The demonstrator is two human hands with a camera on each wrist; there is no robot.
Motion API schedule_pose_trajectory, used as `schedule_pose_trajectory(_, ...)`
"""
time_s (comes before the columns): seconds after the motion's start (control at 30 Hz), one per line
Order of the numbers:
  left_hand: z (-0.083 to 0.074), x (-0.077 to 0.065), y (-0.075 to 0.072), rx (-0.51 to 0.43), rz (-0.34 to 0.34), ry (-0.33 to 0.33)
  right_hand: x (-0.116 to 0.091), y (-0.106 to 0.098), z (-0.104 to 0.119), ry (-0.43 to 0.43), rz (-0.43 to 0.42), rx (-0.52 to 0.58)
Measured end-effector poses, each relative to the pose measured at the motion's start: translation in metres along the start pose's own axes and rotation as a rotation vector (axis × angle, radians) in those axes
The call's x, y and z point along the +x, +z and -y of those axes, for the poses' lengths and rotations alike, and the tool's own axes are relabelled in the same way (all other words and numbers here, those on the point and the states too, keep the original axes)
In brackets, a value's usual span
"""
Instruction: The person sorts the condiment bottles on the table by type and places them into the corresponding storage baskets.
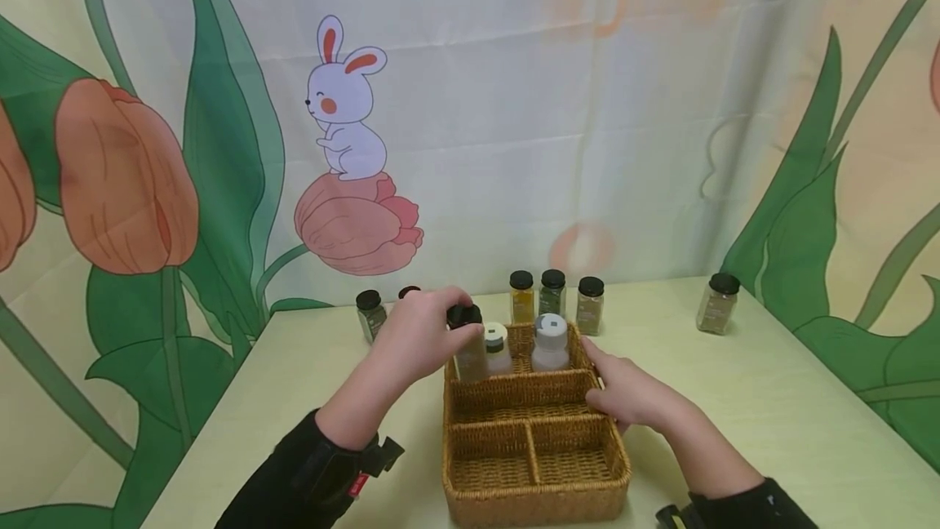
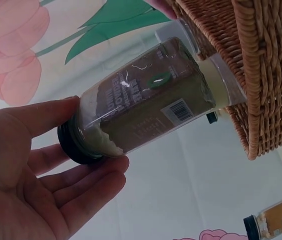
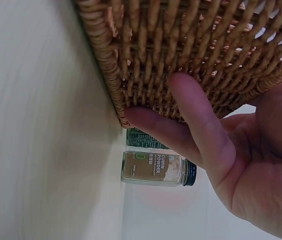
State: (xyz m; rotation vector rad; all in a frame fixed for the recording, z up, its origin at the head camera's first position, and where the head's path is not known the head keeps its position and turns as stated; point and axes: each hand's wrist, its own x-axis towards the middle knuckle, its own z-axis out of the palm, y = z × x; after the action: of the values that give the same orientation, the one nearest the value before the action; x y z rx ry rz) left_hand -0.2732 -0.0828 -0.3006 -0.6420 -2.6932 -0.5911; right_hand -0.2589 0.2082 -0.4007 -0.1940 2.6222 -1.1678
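Note:
My left hand (image 1: 426, 331) pinches a spice jar (image 2: 145, 100) by its black lid, thumb on one side and fingers on the other. The jar has a brownish label and pale powder. It stands over the back left of the wicker basket (image 1: 539, 496), its lower end overlapping the back compartment in the head view. A white-capped bottle (image 1: 551, 345) and a smaller bottle with a cream-coloured top (image 1: 497, 345) sit in that compartment. My right hand (image 1: 635, 390) holds the basket's right side near the back, with fingers (image 3: 200, 120) against the outer woven wall.
Behind the basket stand three black-lidded spice jars, yellow (image 1: 522, 300), green (image 1: 552, 300) and brown (image 1: 590, 307). Another jar (image 1: 717, 306) stands far right. A green jar (image 1: 371, 315) is at the back left, beside one mostly hidden by my left hand. A printed curtain (image 1: 477, 145) hangs behind.

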Motion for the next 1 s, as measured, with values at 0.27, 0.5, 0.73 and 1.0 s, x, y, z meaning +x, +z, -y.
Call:
schedule_pose_trajectory(0.27,-0.004,-0.005,0.003,-0.005,-0.005,0.002,0.0,0.001,0.0,0.007,-0.012,0.009)
schedule_pose_trajectory(0.5,-0.007,-0.007,0.006,0.012,-0.015,0.026,-0.001,0.002,0.0,0.01,-0.015,0.004)
schedule_pose_trajectory(0.73,-0.007,-0.008,0.011,0.018,-0.004,0.039,-0.001,0.002,0.0,0.004,-0.013,-0.004)
schedule_pose_trajectory(1.0,-0.009,-0.014,0.016,0.003,0.025,0.037,-0.001,0.002,0.0,-0.004,-0.013,-0.001)
